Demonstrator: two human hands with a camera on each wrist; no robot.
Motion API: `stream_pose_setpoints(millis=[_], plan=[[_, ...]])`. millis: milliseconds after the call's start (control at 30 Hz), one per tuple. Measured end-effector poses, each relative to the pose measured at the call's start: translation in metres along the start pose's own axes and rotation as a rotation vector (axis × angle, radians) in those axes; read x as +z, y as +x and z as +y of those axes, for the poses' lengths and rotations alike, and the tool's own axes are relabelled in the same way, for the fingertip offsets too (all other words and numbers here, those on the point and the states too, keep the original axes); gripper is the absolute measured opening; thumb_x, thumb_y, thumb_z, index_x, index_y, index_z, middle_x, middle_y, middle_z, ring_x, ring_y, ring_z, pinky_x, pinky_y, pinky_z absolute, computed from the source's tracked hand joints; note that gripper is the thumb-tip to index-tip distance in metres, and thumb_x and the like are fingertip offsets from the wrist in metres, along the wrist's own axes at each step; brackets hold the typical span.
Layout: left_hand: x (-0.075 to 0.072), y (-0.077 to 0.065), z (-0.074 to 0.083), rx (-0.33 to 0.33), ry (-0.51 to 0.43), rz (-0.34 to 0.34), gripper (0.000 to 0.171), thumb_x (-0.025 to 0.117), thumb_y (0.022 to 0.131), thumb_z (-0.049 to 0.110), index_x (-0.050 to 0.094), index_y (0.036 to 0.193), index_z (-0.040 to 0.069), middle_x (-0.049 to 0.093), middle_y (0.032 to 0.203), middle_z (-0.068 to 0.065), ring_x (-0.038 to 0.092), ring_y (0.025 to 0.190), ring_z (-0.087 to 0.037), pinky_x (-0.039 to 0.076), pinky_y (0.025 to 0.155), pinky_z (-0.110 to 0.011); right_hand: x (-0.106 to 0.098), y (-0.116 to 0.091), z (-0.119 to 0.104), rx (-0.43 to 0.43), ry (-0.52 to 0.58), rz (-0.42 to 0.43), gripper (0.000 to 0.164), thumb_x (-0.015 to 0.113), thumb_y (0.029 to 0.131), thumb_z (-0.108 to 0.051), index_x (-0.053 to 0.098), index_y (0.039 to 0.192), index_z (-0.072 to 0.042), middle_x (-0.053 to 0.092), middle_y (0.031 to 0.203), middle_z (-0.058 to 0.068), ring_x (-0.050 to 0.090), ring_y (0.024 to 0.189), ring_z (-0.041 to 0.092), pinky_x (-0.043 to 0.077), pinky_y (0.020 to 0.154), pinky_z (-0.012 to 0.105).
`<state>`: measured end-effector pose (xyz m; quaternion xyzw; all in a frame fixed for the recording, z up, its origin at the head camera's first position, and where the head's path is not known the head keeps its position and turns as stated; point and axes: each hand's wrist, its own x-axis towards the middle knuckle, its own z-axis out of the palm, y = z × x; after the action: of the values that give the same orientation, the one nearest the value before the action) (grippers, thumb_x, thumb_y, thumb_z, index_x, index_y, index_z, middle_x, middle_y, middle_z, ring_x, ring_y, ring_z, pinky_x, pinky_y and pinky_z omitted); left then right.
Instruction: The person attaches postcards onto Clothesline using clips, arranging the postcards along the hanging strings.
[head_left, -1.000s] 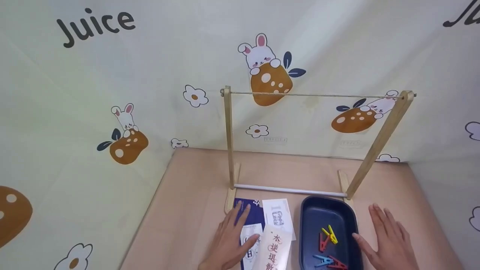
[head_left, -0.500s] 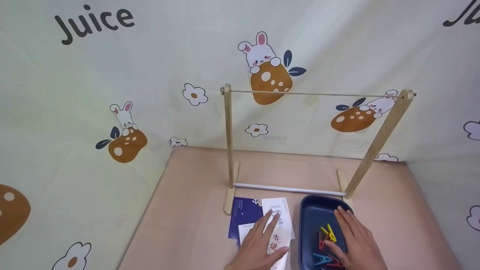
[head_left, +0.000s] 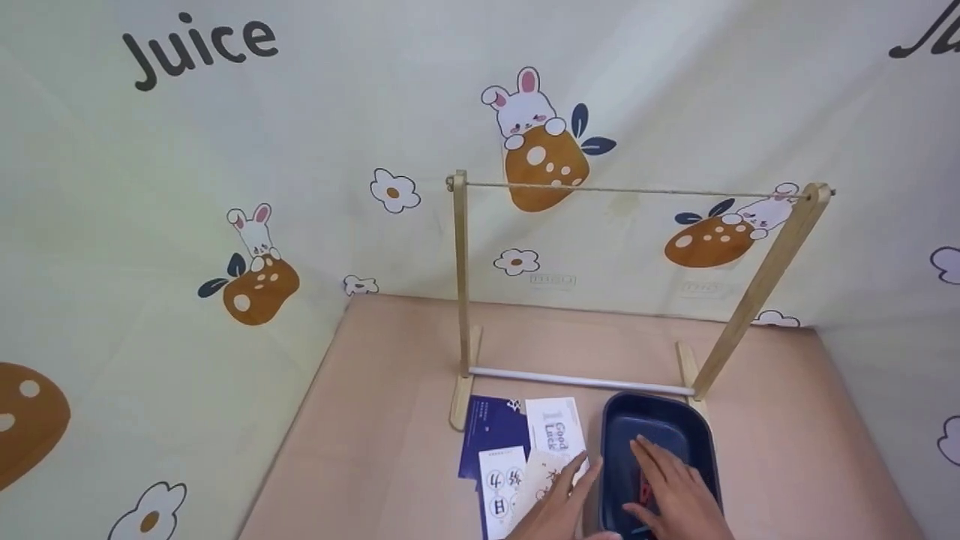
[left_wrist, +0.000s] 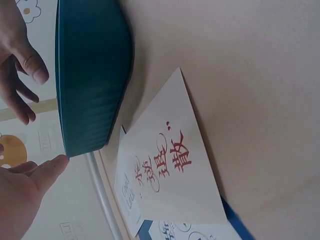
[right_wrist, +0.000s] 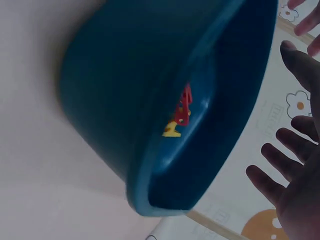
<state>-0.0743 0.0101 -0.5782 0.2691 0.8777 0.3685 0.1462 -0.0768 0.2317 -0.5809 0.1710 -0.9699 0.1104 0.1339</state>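
Note:
My left hand (head_left: 559, 499) reaches over a pale card with red characters (left_wrist: 170, 160), fingers extended toward the left rim of a dark blue tray (head_left: 660, 420). In the left wrist view its fingertips lie right at the tray's rim. Above the tray hovers my right hand (head_left: 679, 491), its fingers spread loosely and holding nothing. A red clothespin (right_wrist: 184, 107) and a yellow clothespin (right_wrist: 171, 130) lie inside the tray, largely hidden by the right hand in the head view. Left of the tray are a "Good Luck" card (head_left: 555, 424), a navy card (head_left: 491, 435) and a white card with circled characters (head_left: 499, 484).
Behind the cards and tray stands a wooden frame (head_left: 461, 277) with a string (head_left: 637, 189) across its top and a white rod (head_left: 581, 381) low between its feet. A printed cloth backdrop (head_left: 337, 135) surrounds the pinkish tabletop (head_left: 360, 420).
My left hand has moved right, from over the navy card to the tray's left side. My right hand has moved left, from beside the tray to above it.

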Motion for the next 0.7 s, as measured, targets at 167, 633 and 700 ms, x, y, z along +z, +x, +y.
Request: stream_pose_setpoints(millis=[167,633,700], plan=[[0.011,0.003,-0.006,0.042,-0.022,-0.007,0.087,0.055,0.08,0.061,0.005,0.146,0.035,0.016,0.152,-0.008,0.047,0.121,-0.02,0.05,0.083,-0.031,0.01,-0.001,0.0,-0.027,0.003,-0.036,0.086,0.081,0.06,-0.043,0.048,0.132,-0.008,0.052,0.131,0.011,0.054,0.11,0.032,0.048,0.079,0.05],[0.033,0.007,-0.007,-0.008,-0.194,-0.038,0.08,0.061,0.083,0.049,0.017,0.147,0.026,0.021,0.15,-0.017,0.034,0.133,-0.024,0.04,0.101,-0.029,0.026,0.005,0.002,0.017,0.045,-0.385,0.076,0.082,0.062,-0.034,0.051,0.125,-0.005,0.054,0.118,0.011,0.052,0.108,0.032,0.046,0.077,0.057],[0.036,0.008,-0.009,0.019,-0.177,-0.036,0.078,0.06,0.084,0.047,0.019,0.146,0.023,0.023,0.15,-0.015,0.033,0.134,-0.02,0.038,0.103,-0.027,0.028,0.005,0.003,-0.009,0.034,-0.401,0.071,0.082,0.061,-0.034,0.055,0.12,-0.004,0.055,0.112,0.011,0.053,0.104,0.032,0.047,0.073,0.055]])
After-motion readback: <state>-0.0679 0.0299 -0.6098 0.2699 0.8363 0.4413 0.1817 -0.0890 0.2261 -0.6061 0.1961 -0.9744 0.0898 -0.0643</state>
